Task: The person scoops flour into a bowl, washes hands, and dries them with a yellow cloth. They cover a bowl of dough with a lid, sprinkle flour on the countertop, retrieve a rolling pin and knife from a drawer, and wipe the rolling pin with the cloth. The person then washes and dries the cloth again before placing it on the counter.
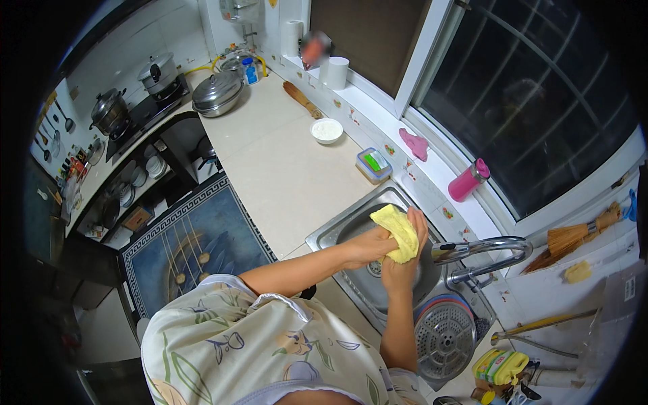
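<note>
Over the stainless steel sink [349, 271], my left hand [372, 247] grips a yellow towelling cloth [397, 230]. My right hand [402, 271] holds the same cloth from the other side, its fingers extended upward along the cloth's edge. Folds of cloth hide parts of both hands. Just right of my hands, the chrome faucet [486, 246] arches toward the basin; no water can be seen running. A round perforated metal steamer plate [446, 339] leans at the sink's near right end.
Left of the sink on the counter [268, 167] are a lidded food container [373, 164], a bowl of white powder [326, 130] and a lidded steel pan [217, 93]. A pink bottle [468, 180] and pink cloth [415, 144] lie along the windowsill. Pots [109, 111] stand on the stove.
</note>
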### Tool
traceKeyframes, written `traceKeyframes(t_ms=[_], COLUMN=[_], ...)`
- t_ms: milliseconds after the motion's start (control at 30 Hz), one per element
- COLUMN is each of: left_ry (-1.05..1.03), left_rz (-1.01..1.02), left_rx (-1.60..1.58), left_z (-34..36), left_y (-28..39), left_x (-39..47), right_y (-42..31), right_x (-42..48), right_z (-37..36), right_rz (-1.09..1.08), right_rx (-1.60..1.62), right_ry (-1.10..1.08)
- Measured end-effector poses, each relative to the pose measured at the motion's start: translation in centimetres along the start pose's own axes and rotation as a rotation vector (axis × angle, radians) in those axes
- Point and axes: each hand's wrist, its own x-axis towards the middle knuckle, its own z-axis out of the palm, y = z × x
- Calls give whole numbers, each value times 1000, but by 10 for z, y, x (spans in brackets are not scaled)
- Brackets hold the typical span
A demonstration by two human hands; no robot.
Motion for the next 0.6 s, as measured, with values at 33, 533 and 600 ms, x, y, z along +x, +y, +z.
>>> traceKeyframes(t_ms=[33, 533, 600], left_ry=[-13, -92, 101], left_rz=[-7, 80, 5], left_rx=[-19, -531, -543], left_z=[-2, -36, -43], left_y=[1, -7, -15], left_x=[-2, -17, -15], right_y=[-4, -26, -27], right_x=[-2, -45, -50], right_z=[1, 54, 64], right_rz=[42, 849, 920], right_rx=[59, 1836, 1788], right_ry=[18, 274, 221])
